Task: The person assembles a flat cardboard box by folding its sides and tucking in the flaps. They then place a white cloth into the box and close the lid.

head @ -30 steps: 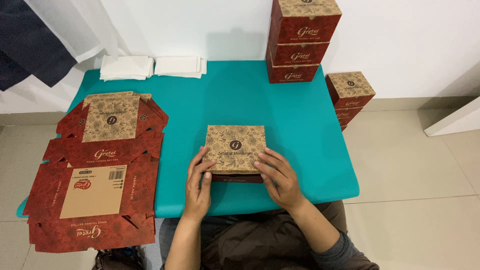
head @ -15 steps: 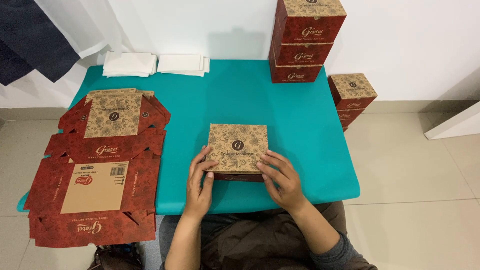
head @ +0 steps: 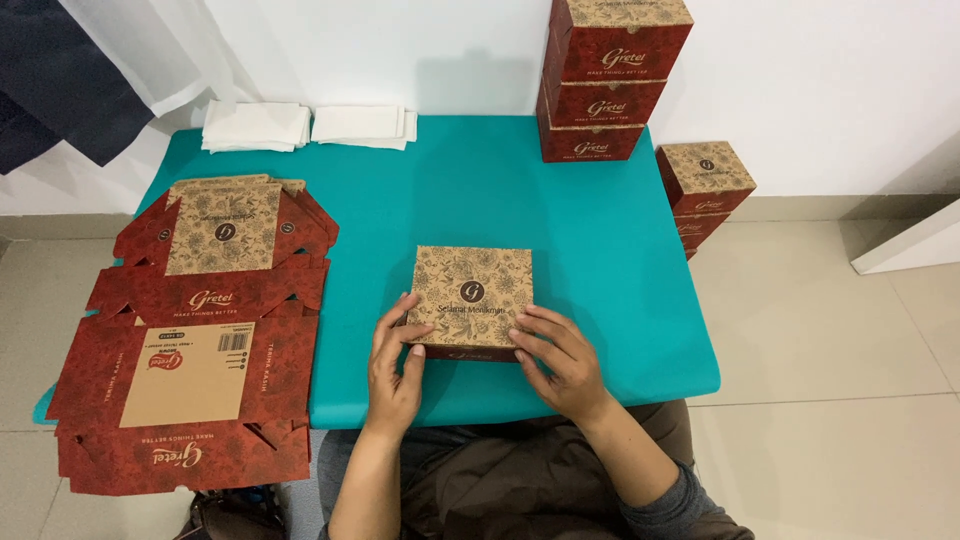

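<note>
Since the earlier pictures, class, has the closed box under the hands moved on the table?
No. The closed box sits at the same spot near the teal table's front edge.

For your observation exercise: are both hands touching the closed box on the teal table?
Yes: the left hand and right hand both rest on the near edge of the box.

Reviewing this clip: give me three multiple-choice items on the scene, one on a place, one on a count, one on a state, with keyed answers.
1. Where does the flattened red-and-brown cardboard blank lie?
A. left end of the teal table
B. right end
C. on the floor

2. How many closed red boxes form the stack on the table?
A. one
B. three
C. five

3. The square brown-topped box under the hands is:
A. flat
B. open
C. closed

Answers: 1 A, it overhangs the left edge. 2 B, three tiers show. 3 C, the lid is down, left hand and right hand at its front edge.
</note>
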